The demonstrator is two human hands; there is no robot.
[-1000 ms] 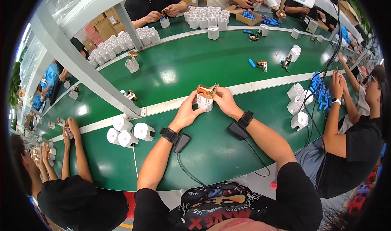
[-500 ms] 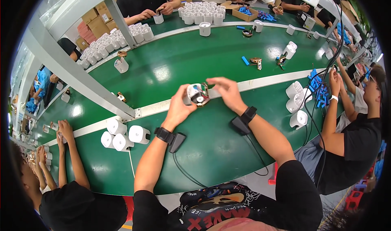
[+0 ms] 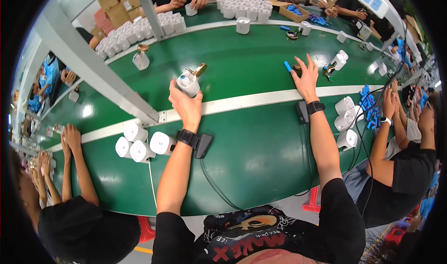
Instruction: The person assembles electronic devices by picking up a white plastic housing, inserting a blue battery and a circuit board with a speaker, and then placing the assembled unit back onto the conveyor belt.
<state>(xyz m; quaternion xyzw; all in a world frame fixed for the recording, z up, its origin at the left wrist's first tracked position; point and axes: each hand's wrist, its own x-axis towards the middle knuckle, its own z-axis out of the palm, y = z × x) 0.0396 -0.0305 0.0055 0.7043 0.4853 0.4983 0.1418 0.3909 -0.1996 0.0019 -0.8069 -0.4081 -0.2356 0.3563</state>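
Note:
My left hand (image 3: 186, 104) grips a white plastic housing (image 3: 189, 88) over the far side of the white rail. From the housing's open top a round circuit board (image 3: 200, 69) with a gold-brown edge sticks out, tilted to the right. My right hand (image 3: 306, 79) is stretched out over the green surface beyond the rail, fingers spread and nothing held. Just beside its fingertips lie a blue cylindrical battery (image 3: 287, 66) and a small circuit part (image 3: 296, 69), partly hidden by the hand. Whether the fingers touch that part, I cannot tell.
White housings (image 3: 163, 143) stand left of my left forearm. More housings (image 3: 345, 106) and a pile of blue batteries (image 3: 369, 106) are at the right. A slanted grey post (image 3: 100, 61) and hanging black cables (image 3: 372, 80) cross the space. Co-workers sit on both sides and opposite.
My hands have parted: the left carried the housing left and farther away, and it now stands open side up with its board sticking out. My right hand reached right and away, fingers spreading.

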